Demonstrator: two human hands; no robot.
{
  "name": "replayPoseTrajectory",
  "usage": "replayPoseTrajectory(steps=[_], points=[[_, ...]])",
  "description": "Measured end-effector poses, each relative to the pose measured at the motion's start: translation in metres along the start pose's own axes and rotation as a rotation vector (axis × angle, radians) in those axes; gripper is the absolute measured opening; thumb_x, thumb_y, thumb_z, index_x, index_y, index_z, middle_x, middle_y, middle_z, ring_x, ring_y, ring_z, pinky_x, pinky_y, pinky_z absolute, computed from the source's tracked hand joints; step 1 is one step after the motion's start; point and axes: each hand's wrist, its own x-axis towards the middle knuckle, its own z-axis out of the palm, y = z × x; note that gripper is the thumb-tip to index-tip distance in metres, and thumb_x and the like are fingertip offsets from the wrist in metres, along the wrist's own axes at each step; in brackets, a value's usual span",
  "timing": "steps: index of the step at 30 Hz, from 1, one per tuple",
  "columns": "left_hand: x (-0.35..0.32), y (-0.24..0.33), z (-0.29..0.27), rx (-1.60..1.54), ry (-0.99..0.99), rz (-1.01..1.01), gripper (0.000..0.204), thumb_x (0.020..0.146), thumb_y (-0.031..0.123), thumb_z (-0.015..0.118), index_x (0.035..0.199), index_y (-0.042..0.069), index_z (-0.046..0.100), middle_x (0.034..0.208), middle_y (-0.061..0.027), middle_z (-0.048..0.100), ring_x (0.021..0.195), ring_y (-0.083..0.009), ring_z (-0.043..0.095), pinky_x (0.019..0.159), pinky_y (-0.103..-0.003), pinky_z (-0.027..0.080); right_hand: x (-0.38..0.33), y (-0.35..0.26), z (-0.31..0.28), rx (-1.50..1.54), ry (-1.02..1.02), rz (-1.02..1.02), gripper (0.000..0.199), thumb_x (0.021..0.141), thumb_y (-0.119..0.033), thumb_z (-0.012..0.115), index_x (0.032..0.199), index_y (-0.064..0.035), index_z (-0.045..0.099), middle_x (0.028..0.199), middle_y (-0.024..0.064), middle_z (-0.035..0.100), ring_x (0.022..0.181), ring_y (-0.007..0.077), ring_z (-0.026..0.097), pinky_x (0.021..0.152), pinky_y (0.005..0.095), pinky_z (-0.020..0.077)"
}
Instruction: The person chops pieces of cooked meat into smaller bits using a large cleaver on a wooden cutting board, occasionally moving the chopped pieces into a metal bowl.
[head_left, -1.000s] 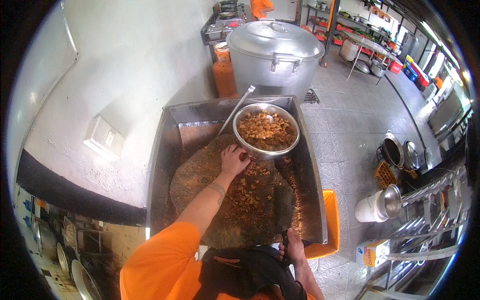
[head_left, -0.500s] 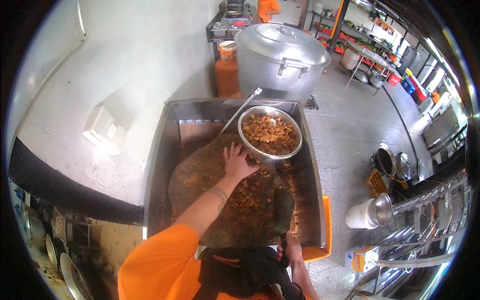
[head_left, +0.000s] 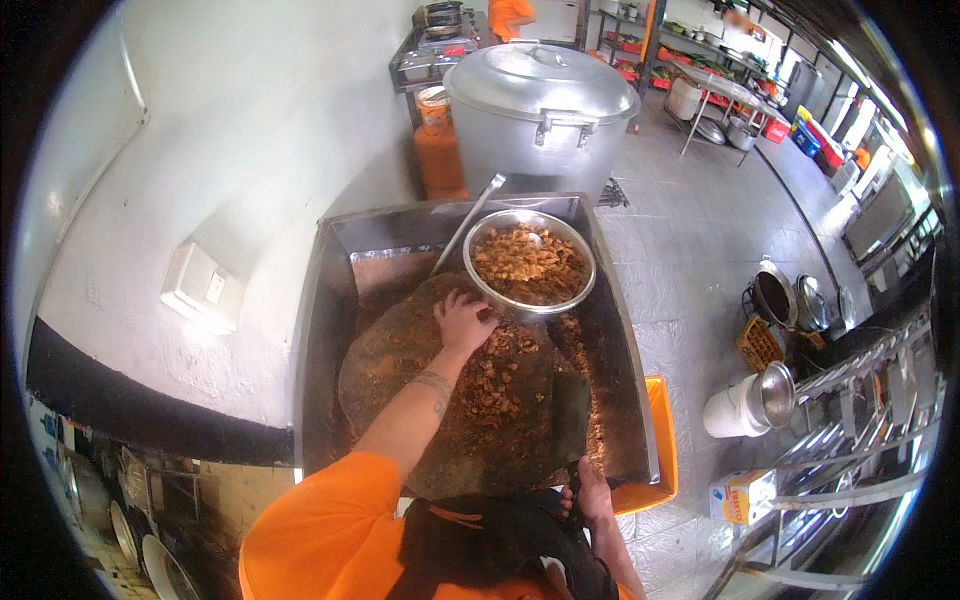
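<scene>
My left hand (head_left: 466, 322) is on the round wooden chopping block (head_left: 400, 400), just below the rim of a steel bowl (head_left: 588, 285). Its fingers are curled in; whatever they hold, if anything, is hidden. Chopped browned meat (head_left: 490, 388) lies scattered over the block beside this hand. More of the chopped meat (head_left: 525, 262) fills the bowl, with part of a spoon showing in it. At the block's near right edge, my right hand (head_left: 593, 490) grips the handle of a cleaver (head_left: 570, 415), its dark broad blade resting over the block.
A deep metal tray (head_left: 312, 370) surrounds the block, with a long metal handle (head_left: 470, 222) leaning inside. Behind it stand a large lidded pot (head_left: 540, 110) and an orange gas cylinder (head_left: 440, 160). An orange bin (head_left: 655, 450) sits at the right; a white bucket (head_left: 728, 414) stands farther off.
My left hand's spread fingers have curled in, and the hand has shifted slightly on the block. The right hand still holds the cleaver in nearly the same place.
</scene>
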Motion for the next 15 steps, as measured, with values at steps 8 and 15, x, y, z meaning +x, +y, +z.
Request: replayPoseTrajectory(steps=[8,15], points=[[-0.021,0.021,-0.024,0.138,-0.122,0.289,0.060,0.086,0.065,0.067,0.125,0.019,0.073,0.147,-0.0146,0.050,0.147,-0.0481,0.027,0.116,-0.075,0.015,0.007,0.008,-0.006,0.048,0.022,0.038,0.060,0.101,-0.064,0.045,0.087,-0.0069,0.055,0.061,0.0050,0.051,0.046,0.0195,0.049,0.044,0.0367,0.0452],[0.001,-0.031,-0.018,0.119,-0.064,0.431,0.029,0.077,0.041,0.077,0.099,0.022,0.078,0.124,-0.0037,0.065,0.135,-0.0361,0.045,0.110,-0.071,0.032,0.013,0.011,-0.013,-0.034,0.002,0.057,0.056,0.098,-0.068,0.049,0.093,-0.0123,0.048,0.061,0.0048,0.048,0.047,0.0198,0.049,0.044,0.0381,0.0442]])
